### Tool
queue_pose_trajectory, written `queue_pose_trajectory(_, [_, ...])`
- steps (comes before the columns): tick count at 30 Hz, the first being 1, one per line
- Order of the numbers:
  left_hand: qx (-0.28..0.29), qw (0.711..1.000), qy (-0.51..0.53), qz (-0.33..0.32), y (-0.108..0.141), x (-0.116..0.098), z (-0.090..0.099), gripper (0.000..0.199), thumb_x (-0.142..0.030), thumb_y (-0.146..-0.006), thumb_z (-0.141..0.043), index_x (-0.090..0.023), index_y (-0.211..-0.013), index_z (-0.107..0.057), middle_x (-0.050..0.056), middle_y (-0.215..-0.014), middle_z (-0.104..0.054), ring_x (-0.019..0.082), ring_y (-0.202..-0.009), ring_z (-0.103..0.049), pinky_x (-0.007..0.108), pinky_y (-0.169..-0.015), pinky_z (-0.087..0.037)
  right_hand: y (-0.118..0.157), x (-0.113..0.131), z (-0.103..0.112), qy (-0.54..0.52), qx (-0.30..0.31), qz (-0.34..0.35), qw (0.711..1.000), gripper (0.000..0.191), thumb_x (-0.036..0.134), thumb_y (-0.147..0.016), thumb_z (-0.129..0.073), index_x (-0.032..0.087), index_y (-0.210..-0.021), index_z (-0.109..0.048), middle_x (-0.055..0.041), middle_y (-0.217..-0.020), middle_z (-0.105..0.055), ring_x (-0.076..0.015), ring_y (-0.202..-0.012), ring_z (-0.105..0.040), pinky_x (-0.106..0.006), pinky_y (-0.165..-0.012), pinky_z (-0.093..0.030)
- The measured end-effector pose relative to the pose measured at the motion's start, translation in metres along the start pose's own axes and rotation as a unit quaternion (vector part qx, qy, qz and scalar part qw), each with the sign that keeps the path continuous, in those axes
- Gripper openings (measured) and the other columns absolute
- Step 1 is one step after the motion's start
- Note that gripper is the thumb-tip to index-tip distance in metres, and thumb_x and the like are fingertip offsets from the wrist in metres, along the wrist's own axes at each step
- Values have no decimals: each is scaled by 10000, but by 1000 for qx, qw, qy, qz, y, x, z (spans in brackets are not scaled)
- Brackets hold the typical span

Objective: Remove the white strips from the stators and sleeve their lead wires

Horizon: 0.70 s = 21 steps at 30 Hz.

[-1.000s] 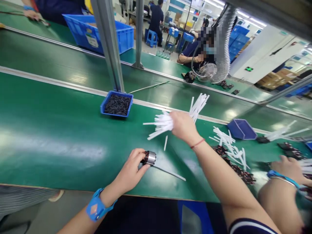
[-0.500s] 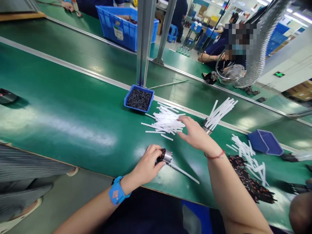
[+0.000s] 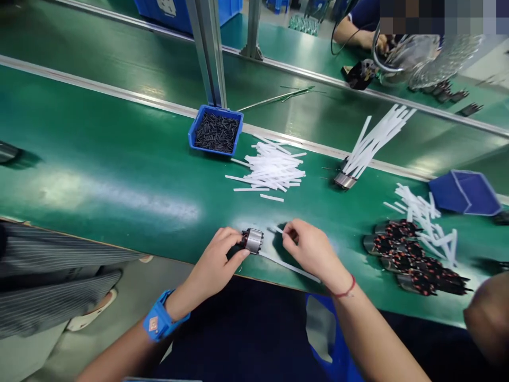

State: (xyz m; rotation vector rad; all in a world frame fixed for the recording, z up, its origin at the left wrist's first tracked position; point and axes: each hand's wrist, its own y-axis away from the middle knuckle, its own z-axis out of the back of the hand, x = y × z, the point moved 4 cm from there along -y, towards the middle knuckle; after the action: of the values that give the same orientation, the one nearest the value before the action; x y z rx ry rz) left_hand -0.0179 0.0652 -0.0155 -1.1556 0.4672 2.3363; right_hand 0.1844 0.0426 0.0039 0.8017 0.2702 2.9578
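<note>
My left hand (image 3: 220, 257) grips a motor stator (image 3: 253, 241), a metal cylinder with dark copper windings, lying on its side near the bench's front edge. One white strip (image 3: 290, 265) extends from the stator's lower right side. My right hand (image 3: 304, 244) is closed in a pinch on another thin white strip (image 3: 277, 229), whose tip points at the stator's end with a small gap between. Beyond the hands lies a loose pile of white strips (image 3: 274, 164). A second stator (image 3: 345, 180) stands to the right, with many white strips sticking up out of it.
A blue tray (image 3: 191, 139) of small black pieces stands by the metal post (image 3: 207, 53). At right are several grouped stators (image 3: 405, 260), more white strips (image 3: 427, 217) and a tilted blue bin (image 3: 463, 193). Across the bench, a co-worker's arm (image 3: 352, 34) shows.
My right hand has come from the white pile down toward the stator and now pinches a strip. My left hand still holds the stator. The camera view has tilted downward.
</note>
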Motion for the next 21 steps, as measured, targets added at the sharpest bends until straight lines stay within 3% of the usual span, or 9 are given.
queue_pose_trajectory(4, [-10, 1000, -26, 5, 4, -1, -3, 69, -229, -899, -484, -181, -922, -528, 38, -950, -542, 194, -917, -463, 325, -820, -401, 19, -1, 0, -206, 30, 10, 978, 114, 239, -869, -497, 217, -914, -600, 7, -782, -646, -122, -678, -573, -235, -631, -426])
queue_pose_trajectory(9, [-11, 999, -43, -2, 3, 2, -5, 114, -252, -902, -489, -179, -979, -530, 38, -929, -536, 191, -888, -463, 316, -781, -410, 23, -6, -22, -293, 50, -29, 954, 197, 257, -867, -507, 213, -986, -658, -11, -838, -675, -129, -692, -575, -256, -645, -433])
queue_pose_trajectory(13, [-12, 998, -56, -17, 3, 2, -7, 141, -263, -905, -487, -168, -996, -538, 51, -939, -534, 196, -900, -470, 322, -793, -416, 9, 4, -38, -382, 91, -31, 919, 156, 264, -842, -545, 204, -905, -675, 5, -827, -681, -120, -694, -563, -248, -658, -428])
queue_pose_trajectory(17, [-18, 998, -57, -22, 4, 1, -8, 135, -261, -908, -484, -169, -969, -561, 52, -923, -534, 198, -901, -475, 322, -787, -420, 4, 12, -40, -408, 107, -24, 906, 164, 260, -845, -539, 197, -877, -687, -1, -841, -681, -128, -744, -569, -257, -706, -430])
queue_pose_trajectory(21, [-19, 998, -60, -19, 5, 0, -7, 114, -254, -904, -494, -167, -928, -565, 50, -913, -538, 196, -887, -472, 325, -778, -423, 11, 5, -35, -374, 112, -39, 920, 266, 309, -843, -556, 205, -1065, -659, -33, -938, -669, -148, -787, -572, -284, -728, -437])
